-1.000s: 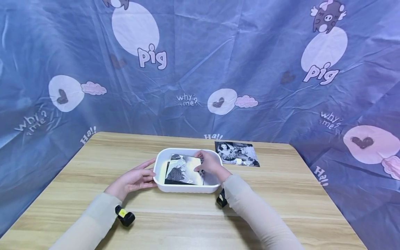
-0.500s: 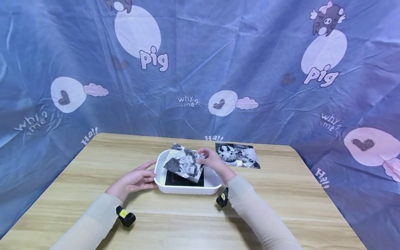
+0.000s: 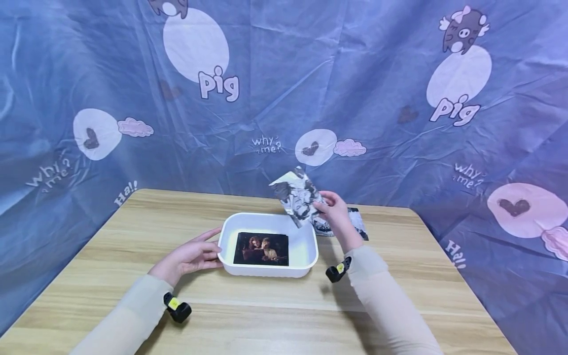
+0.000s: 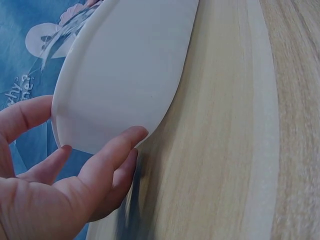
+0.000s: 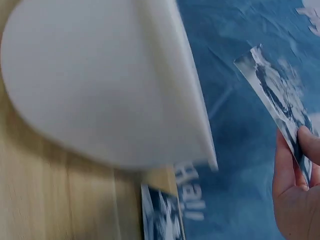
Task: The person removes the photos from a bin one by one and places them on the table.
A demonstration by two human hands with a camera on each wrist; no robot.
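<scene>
A white rectangular plastic tub (image 3: 270,272) stands on the table, with my left hand (image 3: 191,256) at its left end. In the left wrist view, the fingers (image 4: 112,150) lie extended and spread against the tub's outer wall and rim. Above the tub's far right corner, my right hand (image 3: 335,209) pinches a black-and-white photo (image 3: 295,197) by its edge, thumb on the picture side; the photo is tilted in the air. Flat inside the tub lies a dark colour picture (image 3: 261,249) with figures on it.
Another black-and-white photo (image 3: 357,222) lies on the wooden table (image 3: 248,315) behind the right hand, partly covered by it. A blue patterned cloth (image 3: 266,88) hangs behind the table and along its sides.
My right hand has lifted the black-and-white photo out of the tub and carried it up and to the right, uncovering the dark picture. The left hand has stayed at the tub.
</scene>
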